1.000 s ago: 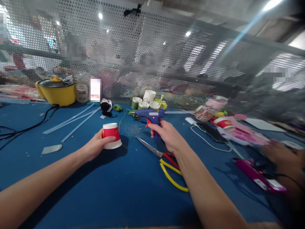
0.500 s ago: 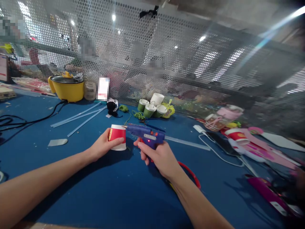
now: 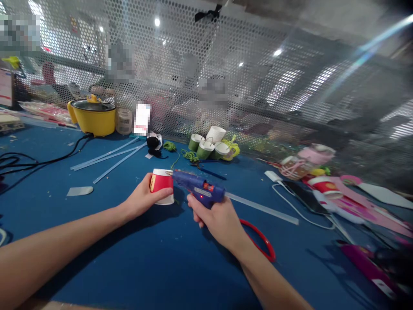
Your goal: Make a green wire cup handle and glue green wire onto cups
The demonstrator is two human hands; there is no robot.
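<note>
A red and white paper cup (image 3: 162,181), bottom up, is gripped from its left side by my left hand (image 3: 143,196), the thumb lying across its front. My right hand (image 3: 219,215) is wrapped around the handle of a blue glue gun (image 3: 200,187) with a small red light lit. The gun's nozzle points left and meets the upper right part of the cup, near its white base; whether it touches cannot be made out. A clear glue stick (image 3: 264,209) juts from the back of the gun. Behind the right wrist a red handle loop (image 3: 266,245) lies on the blue table.
Green-wrapped cups (image 3: 204,150) and green yarn (image 3: 169,146) stand toward the back mesh screen (image 3: 180,77). Loose glue sticks (image 3: 109,157) lie left, near a yellow electric pot (image 3: 97,120). At right are a phone (image 3: 305,196) with a cable and a purple tool (image 3: 368,265).
The glue gun has tilted, its rear dropping slightly, with its nozzle still at the cup's upper right. The whole view has shifted a little; both hands keep their hold.
</note>
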